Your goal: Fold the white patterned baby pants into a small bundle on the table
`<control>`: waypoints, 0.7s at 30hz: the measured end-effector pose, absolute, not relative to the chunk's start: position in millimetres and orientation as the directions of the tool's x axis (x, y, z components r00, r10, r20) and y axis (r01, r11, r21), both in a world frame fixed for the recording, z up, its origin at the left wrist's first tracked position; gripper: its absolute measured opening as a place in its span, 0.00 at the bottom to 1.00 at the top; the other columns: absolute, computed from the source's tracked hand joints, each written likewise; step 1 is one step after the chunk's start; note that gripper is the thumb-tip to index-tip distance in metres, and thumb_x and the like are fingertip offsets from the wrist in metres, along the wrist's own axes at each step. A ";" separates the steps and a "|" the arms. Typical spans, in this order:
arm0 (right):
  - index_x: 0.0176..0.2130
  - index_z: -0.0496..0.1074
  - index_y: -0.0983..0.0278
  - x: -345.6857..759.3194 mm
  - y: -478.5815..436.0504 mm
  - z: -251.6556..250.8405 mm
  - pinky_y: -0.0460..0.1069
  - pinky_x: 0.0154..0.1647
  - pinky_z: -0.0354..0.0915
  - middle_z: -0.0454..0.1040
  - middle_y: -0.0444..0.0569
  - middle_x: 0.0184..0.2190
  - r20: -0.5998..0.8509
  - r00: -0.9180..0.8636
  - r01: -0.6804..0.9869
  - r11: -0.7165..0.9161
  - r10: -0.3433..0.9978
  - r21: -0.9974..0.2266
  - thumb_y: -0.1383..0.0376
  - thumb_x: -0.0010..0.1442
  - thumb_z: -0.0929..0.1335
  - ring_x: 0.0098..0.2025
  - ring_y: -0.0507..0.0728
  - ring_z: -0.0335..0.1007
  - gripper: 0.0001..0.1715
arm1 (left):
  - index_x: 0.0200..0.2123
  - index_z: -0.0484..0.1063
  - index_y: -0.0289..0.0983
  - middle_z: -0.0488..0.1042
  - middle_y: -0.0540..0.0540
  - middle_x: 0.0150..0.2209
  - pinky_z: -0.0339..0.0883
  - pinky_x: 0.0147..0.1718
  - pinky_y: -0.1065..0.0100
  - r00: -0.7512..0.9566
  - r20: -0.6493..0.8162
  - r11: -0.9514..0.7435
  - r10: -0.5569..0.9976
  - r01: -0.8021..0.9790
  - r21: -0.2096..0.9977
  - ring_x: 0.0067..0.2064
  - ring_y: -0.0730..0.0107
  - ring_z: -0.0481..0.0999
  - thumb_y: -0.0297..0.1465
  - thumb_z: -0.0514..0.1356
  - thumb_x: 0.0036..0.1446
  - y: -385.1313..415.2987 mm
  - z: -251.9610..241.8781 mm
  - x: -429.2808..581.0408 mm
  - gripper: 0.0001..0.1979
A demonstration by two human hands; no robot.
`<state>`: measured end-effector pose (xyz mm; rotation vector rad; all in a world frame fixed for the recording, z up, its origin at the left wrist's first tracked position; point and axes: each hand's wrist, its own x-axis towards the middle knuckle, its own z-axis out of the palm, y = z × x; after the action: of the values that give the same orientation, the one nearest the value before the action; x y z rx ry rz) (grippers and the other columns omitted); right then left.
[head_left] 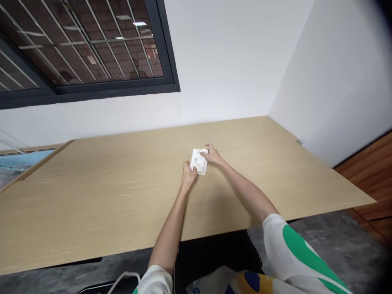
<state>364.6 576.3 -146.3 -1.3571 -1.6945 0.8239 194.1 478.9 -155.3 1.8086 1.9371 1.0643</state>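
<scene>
L hand [189, 173] and R hand [212, 155] both hold folded white paper [199, 161] from 2 sides, fingers closed on it. Paper is between hands, low over light wood worktop [122, 204].

Bright, even indoor light falls across the pale wooden tabletop [122, 208], leaving no hard shadows. Ceiling lights glint in the dark-framed window glass [92, 41] at upper left, while wide-lens curvature bends the frame and darkens the right corners.
</scene>
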 end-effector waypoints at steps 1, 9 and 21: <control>0.58 0.61 0.62 359.1 587.1 -149.9 0.54 0.47 0.73 0.79 0.49 0.42 0.176 -0.113 0.485 0.208 0.978 -0.849 0.61 0.60 0.72 0.42 0.59 0.77 0.30 | 0.58 0.64 0.32 0.79 0.33 0.48 0.72 0.48 0.57 -0.192 0.271 -0.037 0.943 0.751 0.659 0.48 0.55 0.80 0.27 0.57 0.62 483.4 -159.0 195.4 0.21; 0.58 0.68 0.67 331.1 624.7 -161.8 0.57 0.58 0.69 0.77 0.60 0.54 0.209 -0.184 0.573 0.277 0.961 -0.771 0.65 0.64 0.69 0.53 0.60 0.75 0.24 | 0.61 0.66 0.32 0.69 0.28 0.61 0.62 0.61 0.45 -0.114 0.382 -0.085 0.917 0.880 0.467 0.63 0.43 0.68 0.34 0.54 0.67 470.9 -172.9 208.1 0.22; 0.63 0.73 0.58 316.8 563.0 -165.5 0.60 0.76 0.50 0.72 0.46 0.64 0.208 -0.838 0.343 0.783 0.505 -0.519 0.53 0.77 0.55 0.73 0.58 0.56 0.29 | 0.67 0.63 0.23 0.67 0.22 0.64 0.60 0.63 0.41 0.039 0.274 -0.129 0.961 0.939 0.319 0.68 0.32 0.63 0.34 0.57 0.64 457.4 -184.7 226.6 0.32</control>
<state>316.8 563.0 -165.5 -0.6486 -2.6381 0.6754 226.6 457.4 -184.7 2.2266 2.0388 0.6607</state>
